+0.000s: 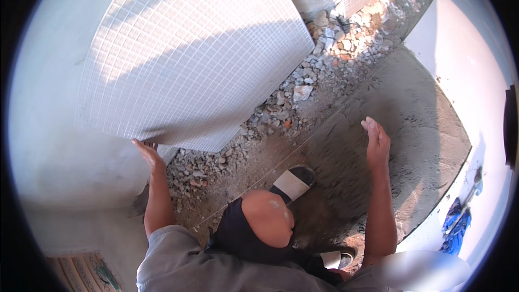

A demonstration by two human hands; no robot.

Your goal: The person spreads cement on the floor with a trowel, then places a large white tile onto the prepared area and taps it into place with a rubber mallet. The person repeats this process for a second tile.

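Here's the big white gridded sheet point(211, 65) filling eleven o'clock, grey cement point(427, 113) spreading at three and loose rubble point(281, 103) running up toward one. Over at nine, the left hand point(149, 153) meets the sheet's lower edge, fingers stretched, whether gripping I can't tell; and at three, the right hand point(378, 143) hangs above the cement, fingers loosely curved, holding nothing.

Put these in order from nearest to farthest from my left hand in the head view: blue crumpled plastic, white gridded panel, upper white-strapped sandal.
1. White gridded panel: at your left hand
2. Upper white-strapped sandal: right of the hand
3. Blue crumpled plastic: far right
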